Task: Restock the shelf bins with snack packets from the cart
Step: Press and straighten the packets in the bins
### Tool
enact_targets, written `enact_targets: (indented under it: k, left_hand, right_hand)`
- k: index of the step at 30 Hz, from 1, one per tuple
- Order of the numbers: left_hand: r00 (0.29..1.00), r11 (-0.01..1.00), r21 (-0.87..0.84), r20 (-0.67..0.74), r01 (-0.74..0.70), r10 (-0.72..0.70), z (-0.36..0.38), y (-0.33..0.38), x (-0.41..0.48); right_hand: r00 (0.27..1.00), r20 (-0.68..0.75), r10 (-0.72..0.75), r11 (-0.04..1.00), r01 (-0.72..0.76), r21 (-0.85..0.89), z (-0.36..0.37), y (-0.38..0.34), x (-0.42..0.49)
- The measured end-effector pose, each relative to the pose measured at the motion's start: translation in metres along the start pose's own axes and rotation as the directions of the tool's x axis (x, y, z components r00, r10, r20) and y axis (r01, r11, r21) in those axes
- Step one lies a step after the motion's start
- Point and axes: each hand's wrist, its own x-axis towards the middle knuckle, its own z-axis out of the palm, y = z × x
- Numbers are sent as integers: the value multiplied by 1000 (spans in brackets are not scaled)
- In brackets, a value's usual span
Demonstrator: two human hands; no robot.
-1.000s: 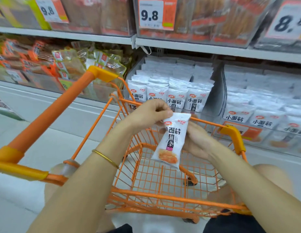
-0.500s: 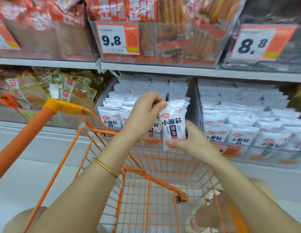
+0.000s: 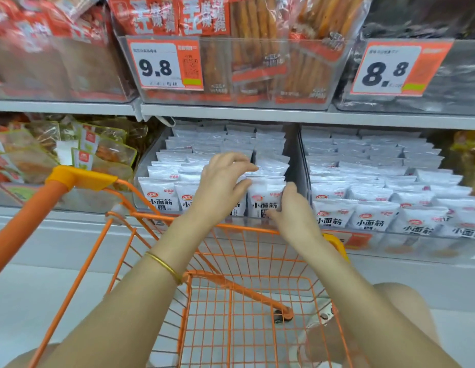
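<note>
The shelf (image 3: 257, 115) fills the far side, two tiers of clear bins. The upper tier holds red and brown snack packs behind price tags reading 9.8 (image 3: 164, 65) and 8.8 (image 3: 390, 67). On the lower tier, the middle bin (image 3: 144, 166) and the right bin (image 3: 377, 181) stand packed with rows of upright white packets, and a left bin (image 3: 45, 155) holds clear-wrapped snacks.

The orange wire cart (image 3: 247, 229) sits near, its front rim just below the middle bin.

Both arms reach over the cart to the middle bin's front row. The left hand (image 3: 220, 184) lies with its fingers spread and relaxed across the packet tops just behind, with the thumb against the left edge of one front packet (image 3: 265, 197). It seems to be holding the rows back (making room, I would guess). The right hand (image 3: 292, 211) is clamped on that same packet, thumb up along its right edge and fingers curled at its lower front. The packet stands upright at the right end of the front row, and looks seated or nearly so. A thin gold bracelet (image 3: 164, 265) circles the left wrist.

The step in hand looks like the placing itself. The next move calls for pressing the packet level with its neighbours, releasing without tipping the row, then turning back to the cart for another.
</note>
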Motion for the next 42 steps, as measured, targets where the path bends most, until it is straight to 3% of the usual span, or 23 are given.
enact_targets:
  k: [2,6,10,13,16,19,23,27,30,33,38,42]
  left_hand:
    - [1000,994,112,-4,18,-18,1,-6,-5]
    - [990,962,273,130,17,-54,5,-11,-13]
    - [983,951,310,179,-7,-51,9,-7,-3]
    - [962,952,305,260,2,-85,14,-6,20]
    - [923,958,286,367,5,-115,19,-3,40]
    - [896,947,320,424,-12,-132,24,-2,50]
    - [919,965,260,386,-24,-81,24,1,50]
    - [931,984,180,360,-18,-49,23,-2,43]
    - [963,993,101,257,57,-82,21,-7,40]
    - [973,973,167,143,158,-182,16,-11,46]
    - [886,896,403,326,185,-330,15,-20,47]
    - [837,881,436,401,185,-374,13,-25,39]
  right_hand:
    - [1000,10,17,1000,-17,-6,3,0,0]
    - [999,17,29,995,-30,91,-1,-3,1]
    - [983,135,124,935,-161,315,-7,-12,9]
    - [952,236,196,879,-277,387,-12,-11,22]
    - [945,266,189,885,-281,371,-10,-8,26]
    - [963,196,185,925,-238,295,0,-9,22]
    - [982,67,177,941,-189,280,14,-11,19]
    - [975,150,166,931,-205,303,9,-8,21]
    - [991,54,119,918,-130,376,-6,-9,27]
    - [993,0,120,936,-113,335,-13,-14,48]
    - [944,90,318,862,-327,387,-6,-18,85]
    - [916,182,358,761,-399,511,0,-18,95]
